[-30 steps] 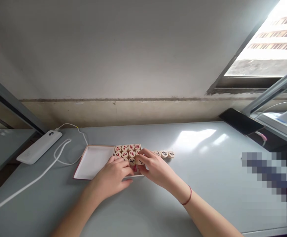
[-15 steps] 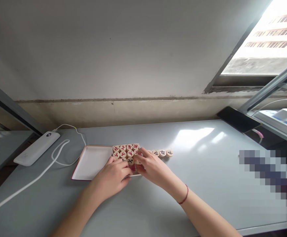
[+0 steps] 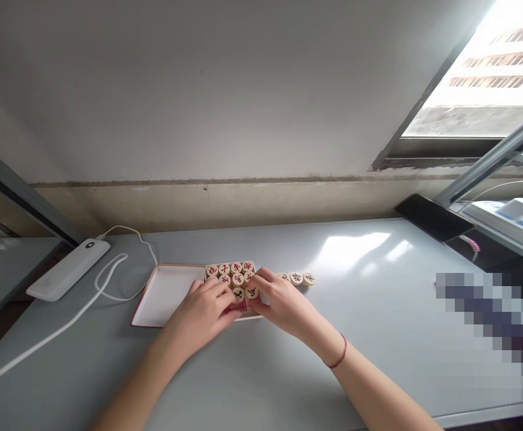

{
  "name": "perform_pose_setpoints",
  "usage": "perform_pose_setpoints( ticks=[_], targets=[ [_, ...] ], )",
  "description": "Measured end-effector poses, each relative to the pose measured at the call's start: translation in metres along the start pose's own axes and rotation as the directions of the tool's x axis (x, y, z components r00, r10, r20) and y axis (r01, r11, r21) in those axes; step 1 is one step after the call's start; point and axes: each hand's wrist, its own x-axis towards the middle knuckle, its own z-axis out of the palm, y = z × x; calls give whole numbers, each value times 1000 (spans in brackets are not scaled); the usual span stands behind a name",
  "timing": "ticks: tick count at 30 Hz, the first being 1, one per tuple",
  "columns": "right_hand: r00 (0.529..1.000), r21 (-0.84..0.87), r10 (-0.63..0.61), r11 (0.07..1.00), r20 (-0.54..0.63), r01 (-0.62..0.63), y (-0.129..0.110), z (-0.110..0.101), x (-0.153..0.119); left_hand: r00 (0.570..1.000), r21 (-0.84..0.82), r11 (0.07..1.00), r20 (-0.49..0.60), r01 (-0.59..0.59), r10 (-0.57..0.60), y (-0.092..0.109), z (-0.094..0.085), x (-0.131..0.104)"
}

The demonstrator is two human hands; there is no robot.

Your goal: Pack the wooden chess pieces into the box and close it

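An open box (image 3: 248, 318) holds round wooden Chinese chess pieces (image 3: 238, 279) in rows, red characters at the back and black ones in front. My right hand (image 3: 283, 302) reaches over its right side, thumb and index finger around a black-marked Chinese chess piece (image 3: 252, 293) in the front row. My left hand (image 3: 202, 311) is bent over the box's left front, fingers curled, hiding the pieces beneath; what its fingertips hold is hidden. Between the hands lies another black-marked piece (image 3: 238, 294), with red print on the box floor before it.
The box's lid (image 3: 171, 287) lies open on the left. Right of the box stands a short row of black-marked pieces (image 3: 296, 278). A white power bank (image 3: 67, 269) with a cable (image 3: 81, 314) is at the left; a dark phone (image 3: 434, 216) lies at the back right.
My left hand has shifted slightly back and left, covering a front-row piece. My right fingers have drawn back a little, showing more of the piece at the front right.
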Motion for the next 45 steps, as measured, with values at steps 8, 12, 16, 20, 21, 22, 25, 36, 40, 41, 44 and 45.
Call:
perform_pose_setpoints(
  ticks=[8, 12, 16, 20, 21, 22, 25, 36, 40, 41, 44, 45],
  targets=[
    [999, -69, 37, 997, 4, -36, 0, 4, 1, 999, 55, 998, -6, 43, -42, -12, 7, 6],
    [997, 22, 74, 997, -38, -73, 2, -11, -1, 999, 18, 999, -37, 30, -29, -13, 8, 6],
    [985, -1, 162, 987, -59, -162, 10, -24, -3, 995, -19, 1000, -92, 23, -25, -12, 8, 7],
    [982, -120, 183, 977, 41, -177, 17, -23, -3, 994, 11, 1000, -106, 23, -22, -5, 3, 5],
    [980, -147, 191, 973, 58, -181, 18, -22, -3, 996, 7, 1000, -91, 24, -23, -2, 1, 4],
    [977, -171, 201, 968, 70, -186, 19, -21, -3, 998, -4, 1000, -63, 22, -22, 2, -1, 3],
    [971, -222, 226, 954, 80, -204, 19, -18, -2, 997, -22, 1000, 79, 2, -1, 10, -3, 0],
    [959, -226, 281, 932, -49, -284, 21, -18, 0, 995, 20, 1000, 96, 2, -4, 12, 11, 5],
    [949, 97, 254, 966, -188, -239, 11, -20, -3, 996, -161, 987, -82, 17, -31, 4, 9, 2],
    [950, 207, 252, 955, -182, -213, 7, -19, -3, 987, -183, 983, -153, 13, -42, 3, 8, 2],
    [970, 483, 224, 862, -91, -153, -6, -15, -5, 950, -191, 981, -310, -36, -25, 4, 3, 2],
    [976, 544, 211, 827, -60, -145, -9, -13, -5, 945, -188, 980, -326, -60, -5, 5, 1, 3]
  ],
)
